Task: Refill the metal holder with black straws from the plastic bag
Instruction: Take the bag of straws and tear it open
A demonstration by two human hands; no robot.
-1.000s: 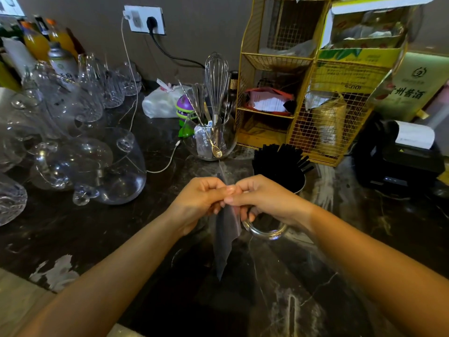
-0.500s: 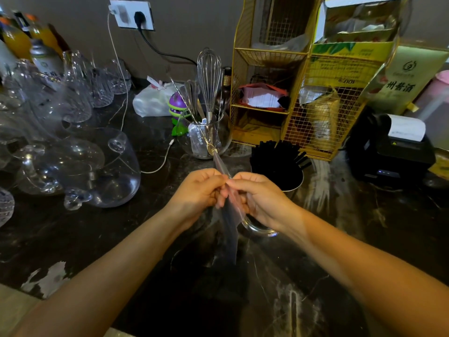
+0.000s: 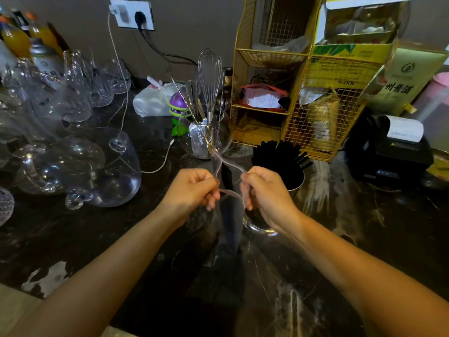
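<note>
Two hands are up over the dark marbled table [image 3: 73, 239], each one closed in a tight grip on the mouth of a clear plastic bag [image 3: 230, 215]. The left hand [image 3: 192, 190] has its fingers curled into a fist around one side of the opening, the right hand [image 3: 264, 193] does the same with the other side, and the thin rim of plastic runs in loops between and above them, the two fists a little apart. The bag hangs down from that pinch, its long axis close to upright, mouth at the top, and its lower end reaches down toward the table; it looks flat, and I cannot tell whether anything is inside it.

Just behind the right hand stands the metal holder [image 3: 295, 183], upright, a shiny cup with a round handle [image 3: 260, 228] showing below the right wrist. A thick bunch of black straws [image 3: 277, 156] stands in it, the ends pointing up and fanning slightly to the right.

Further back, a glass jar [image 3: 204, 142] holds a whisk [image 3: 210, 76] and spoons, and a yellow wire rack [image 3: 291, 93] stands behind the holder. Clear glass pitchers [image 3: 85, 166] crowd the left side of the table, with a white cable [image 3: 158, 166] trailing past them from the wall socket [image 3: 132, 14]. A black receipt printer [image 3: 388, 152] sits to the right
</note>
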